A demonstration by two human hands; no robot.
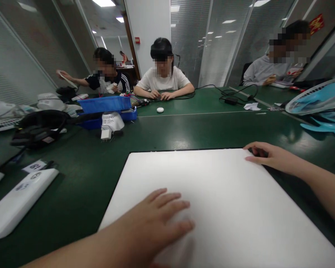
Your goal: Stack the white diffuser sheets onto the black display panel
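Observation:
A large white board [212, 201] with a thin dark edge lies flat on the green table in front of me. My left hand [164, 216] is over its near left part with fingers spread and nothing held; whether the palm touches the surface I cannot tell. At the board's far right corner is my right hand [261, 155], its thumb on the white face and its bent fingers round the edge. The undersides of those fingers are hidden.
On the left lie a long white device [22, 203], a black strap-like item [40, 128] and a blue bin [104, 105] beside a white appliance part [111, 122]. A small white disc [160, 110] and black cables [237, 97] sit farther back. A fan [321, 98] stands right. Several people sit around the table.

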